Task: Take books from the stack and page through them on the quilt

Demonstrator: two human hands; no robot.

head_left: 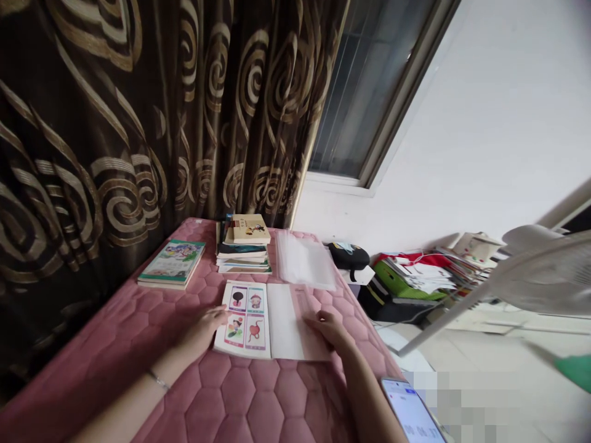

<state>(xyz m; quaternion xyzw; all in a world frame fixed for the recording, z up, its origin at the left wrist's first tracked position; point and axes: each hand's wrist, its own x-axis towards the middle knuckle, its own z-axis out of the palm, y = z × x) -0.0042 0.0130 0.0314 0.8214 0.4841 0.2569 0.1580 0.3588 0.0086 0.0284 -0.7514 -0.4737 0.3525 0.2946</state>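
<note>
An open picture book (247, 332) lies on the pink quilted surface, its left page showing four-panel coloured drawings. My left hand (215, 320) grips the book's left edge, with fingers partly hidden at the page. A clear plastic book cover (302, 351) lies over the white right-hand side and sticks out past it. My right hand (325, 329) pinches the cover's right edge, its fingers curled. Behind the book, more clear plastic covers (305, 261) lie in a flat pile.
A stack of books (244, 258) stands at the back, and a smaller pile of books (173, 261) lies to the left. At the lower right edge is a phone (410, 409) with a running timer. A white fan (535, 271) stands at the right.
</note>
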